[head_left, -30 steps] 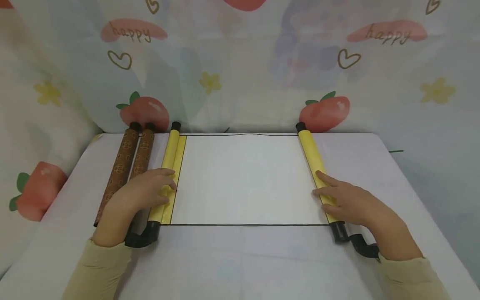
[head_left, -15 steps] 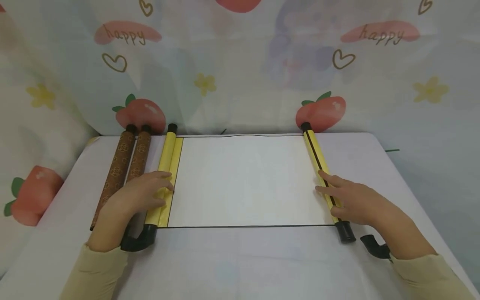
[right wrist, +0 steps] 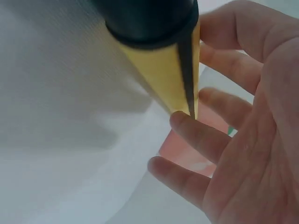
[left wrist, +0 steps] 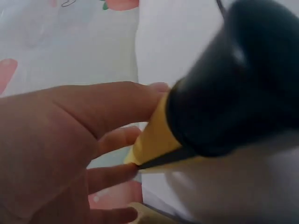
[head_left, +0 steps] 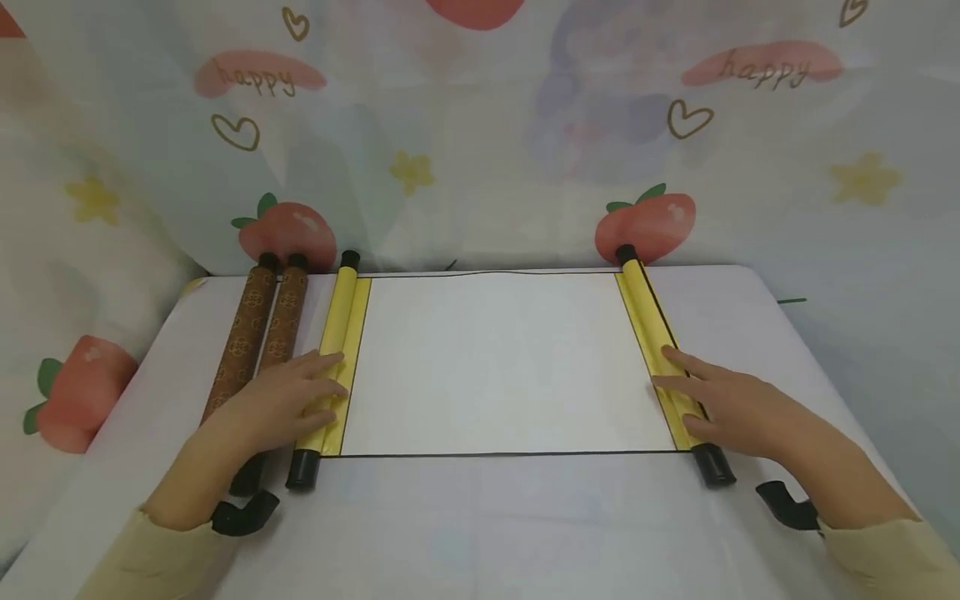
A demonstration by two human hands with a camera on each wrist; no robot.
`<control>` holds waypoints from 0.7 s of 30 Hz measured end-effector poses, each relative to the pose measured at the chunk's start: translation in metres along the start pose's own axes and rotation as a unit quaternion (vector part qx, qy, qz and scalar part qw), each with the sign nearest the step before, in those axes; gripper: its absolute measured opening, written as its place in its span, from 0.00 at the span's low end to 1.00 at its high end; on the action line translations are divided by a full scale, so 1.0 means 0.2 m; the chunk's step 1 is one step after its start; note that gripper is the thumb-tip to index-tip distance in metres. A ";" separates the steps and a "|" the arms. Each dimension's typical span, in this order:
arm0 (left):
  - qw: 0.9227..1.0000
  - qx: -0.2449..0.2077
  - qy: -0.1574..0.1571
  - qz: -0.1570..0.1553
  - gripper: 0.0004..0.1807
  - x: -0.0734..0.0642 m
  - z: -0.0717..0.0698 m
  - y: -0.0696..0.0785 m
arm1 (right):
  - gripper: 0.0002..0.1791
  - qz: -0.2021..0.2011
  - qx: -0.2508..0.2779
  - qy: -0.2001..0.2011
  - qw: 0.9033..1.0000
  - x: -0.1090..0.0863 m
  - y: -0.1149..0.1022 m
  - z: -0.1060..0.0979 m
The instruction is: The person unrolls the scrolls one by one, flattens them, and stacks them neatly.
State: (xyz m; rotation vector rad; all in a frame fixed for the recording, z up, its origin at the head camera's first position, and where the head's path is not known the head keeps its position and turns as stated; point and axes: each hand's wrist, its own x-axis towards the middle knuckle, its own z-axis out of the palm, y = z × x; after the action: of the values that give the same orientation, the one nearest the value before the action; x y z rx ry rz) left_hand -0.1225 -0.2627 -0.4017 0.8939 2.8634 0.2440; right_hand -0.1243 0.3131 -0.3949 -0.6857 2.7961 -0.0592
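In the head view a scroll lies unrolled on the table, its blank white sheet [head_left: 495,367] stretched between two yellow rollers with black end caps. My left hand [head_left: 281,408] rests across the left yellow roller [head_left: 341,304], fingers spread and fairly straight. Thumb and fingertips touch that roller in the left wrist view. At the other end my right hand [head_left: 738,412] lies over the right yellow roller [head_left: 641,292], fingers loosely extended. The right wrist view shows its fingers [right wrist: 201,137] beside the roller, not wrapped round it.
Two brown patterned rolled scrolls [head_left: 238,337] lie side by side left of the yellow roller, partly under my left hand and forearm. Black curved pieces [head_left: 246,512] show near both wrists. A patterned cloth [head_left: 480,167] hangs behind the white table [head_left: 472,533].
The right roller has turned and moved right with my right hand, baring a yellow band beside it. My left wrist has shifted down and left; the left roller stays nearly in place.
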 end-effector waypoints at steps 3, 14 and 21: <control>1.000 0.012 0.019 0.019 0.15 -0.01 0.03 -0.02 | 0.29 -0.007 0.003 0.007 1.000 -0.01 0.01 0.01; 0.998 0.028 0.045 0.030 0.13 -0.03 0.06 -0.03 | 0.24 -0.021 0.001 0.022 1.000 -0.06 0.04 0.02; 0.998 0.028 0.044 0.025 0.13 -0.04 0.05 -0.02 | 0.23 -0.008 -0.002 0.020 1.000 -0.07 0.04 0.02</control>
State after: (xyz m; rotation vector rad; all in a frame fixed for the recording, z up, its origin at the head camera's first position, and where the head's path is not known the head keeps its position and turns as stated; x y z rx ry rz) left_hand -0.1175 -0.2692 -0.4110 0.9895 2.9441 0.2147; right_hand -0.1156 0.3271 -0.3954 -0.7167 2.8302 -0.0710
